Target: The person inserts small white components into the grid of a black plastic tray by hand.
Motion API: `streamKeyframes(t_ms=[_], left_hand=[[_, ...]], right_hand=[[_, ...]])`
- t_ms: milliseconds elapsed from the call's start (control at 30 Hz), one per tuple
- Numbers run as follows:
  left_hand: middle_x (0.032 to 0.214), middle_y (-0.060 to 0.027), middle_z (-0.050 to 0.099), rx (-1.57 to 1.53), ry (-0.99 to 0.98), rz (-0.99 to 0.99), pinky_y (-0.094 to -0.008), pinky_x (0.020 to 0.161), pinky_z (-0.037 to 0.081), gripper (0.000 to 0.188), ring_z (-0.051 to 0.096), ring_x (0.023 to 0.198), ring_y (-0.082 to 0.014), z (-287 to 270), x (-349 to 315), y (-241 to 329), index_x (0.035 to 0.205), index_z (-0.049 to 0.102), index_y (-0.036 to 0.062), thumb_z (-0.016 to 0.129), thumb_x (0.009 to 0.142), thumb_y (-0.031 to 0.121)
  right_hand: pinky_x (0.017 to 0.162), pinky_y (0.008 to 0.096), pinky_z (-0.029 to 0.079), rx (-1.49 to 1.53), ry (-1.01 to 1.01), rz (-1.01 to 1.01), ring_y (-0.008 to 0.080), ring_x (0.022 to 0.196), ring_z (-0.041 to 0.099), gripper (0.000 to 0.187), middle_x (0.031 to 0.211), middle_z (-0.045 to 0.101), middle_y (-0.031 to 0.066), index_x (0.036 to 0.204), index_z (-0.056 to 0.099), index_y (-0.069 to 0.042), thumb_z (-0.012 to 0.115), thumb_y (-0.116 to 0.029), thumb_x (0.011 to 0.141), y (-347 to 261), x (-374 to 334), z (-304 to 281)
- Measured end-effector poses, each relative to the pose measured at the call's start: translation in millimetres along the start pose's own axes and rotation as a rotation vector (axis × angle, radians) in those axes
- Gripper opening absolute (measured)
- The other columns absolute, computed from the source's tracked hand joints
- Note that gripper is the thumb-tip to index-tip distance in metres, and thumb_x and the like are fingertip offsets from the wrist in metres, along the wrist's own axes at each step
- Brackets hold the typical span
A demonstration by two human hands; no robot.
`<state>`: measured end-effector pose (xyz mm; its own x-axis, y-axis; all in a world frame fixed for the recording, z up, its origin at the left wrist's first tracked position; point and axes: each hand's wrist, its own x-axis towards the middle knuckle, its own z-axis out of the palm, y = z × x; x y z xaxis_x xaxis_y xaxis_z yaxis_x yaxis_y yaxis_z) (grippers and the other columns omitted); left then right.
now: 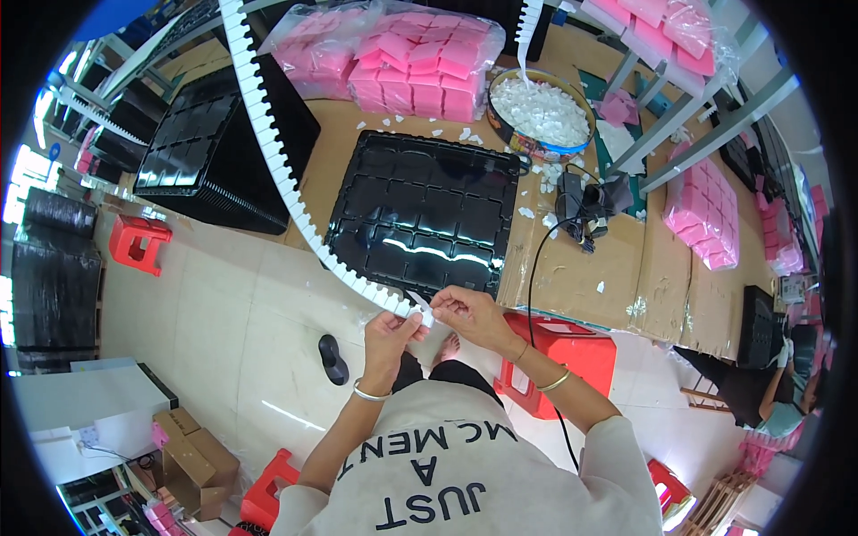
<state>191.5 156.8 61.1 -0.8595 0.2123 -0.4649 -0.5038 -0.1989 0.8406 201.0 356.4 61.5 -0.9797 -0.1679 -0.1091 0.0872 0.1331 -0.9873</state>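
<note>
A long white strip with toothed edges point(292, 190) hangs down from above and curves past the black tray's left side to my hands. My left hand point(386, 347) is closed, its thumb and fingers pinching the strip near its lower end. Just right of it, my right hand point(472, 317) is closed in a pinch on a thin white flap point(417, 301) at that end. Whether the flap is still joined to the strip, I cannot tell. Beyond my hands, a shiny black plastic tray point(427, 210) with moulded compartments lies on the cardboard-covered table point(572, 290).
A round tin point(542, 147) full of white scraps stands at the back, beside bagged pink foam blocks point(420, 67). Stacked black trays point(210, 147) stand left. A black cable point(531, 277) crosses the table edge near my right arm. A red stool point(572, 362) stands below.
</note>
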Motion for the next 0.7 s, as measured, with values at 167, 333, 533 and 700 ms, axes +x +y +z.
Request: streamKeyframes(t_ms=[167,333,533,700], left_hand=[[0.083,-0.01,0.072,0.01,-0.045,-0.013,-0.0227,0.06,0.052,0.015,0.067,0.067,-0.0132,-1,6,3,0.099,0.067,-0.0022,0.07,0.094,0.012],[0.081,-0.0098,0.069,-0.142,0.052,-0.138,-0.0235,0.056,0.051,0.019,0.067,0.066,-0.0149,-14,24,11,0.1,0.063,-0.0011,0.066,0.097,0.017],[0.073,-0.0016,0.063,0.176,0.278,0.113,-0.0216,0.053,0.043,0.014,0.059,0.063,-0.0089,-95,56,-28,0.092,0.064,0.0031,0.069,0.095,0.015],[0.064,0.0004,0.058,0.363,0.347,0.199,-0.021,0.048,0.039,0.021,0.051,0.053,-0.0066,-191,78,-61,0.081,0.056,0.0058,0.072,0.092,0.016]], right_hand=[[0.073,0.0276,0.052,-0.12,0.041,-0.093,0.013,0.08,0.063,0.015,0.089,0.066,0.0068,0.1,0.066,0.0,0.069,-0.012,0.092,-2,7,7],[0.071,0.0283,0.051,-0.162,0.107,-0.185,0.0169,0.077,0.063,0.012,0.088,0.065,0.0085,0.097,0.066,0.0,0.069,-0.009,0.09,-13,23,4],[0.063,0.0338,0.05,-0.527,0.413,-0.243,0.0248,0.07,0.063,0.006,0.083,0.063,0.0123,0.091,0.066,-0.004,0.066,-0.002,0.086,0,97,-99],[0.067,0.0418,0.051,-0.811,0.41,-0.177,0.0347,0.076,0.065,0.003,0.084,0.063,0.0163,0.088,0.065,-0.004,0.064,-0.003,0.085,28,154,-170]])
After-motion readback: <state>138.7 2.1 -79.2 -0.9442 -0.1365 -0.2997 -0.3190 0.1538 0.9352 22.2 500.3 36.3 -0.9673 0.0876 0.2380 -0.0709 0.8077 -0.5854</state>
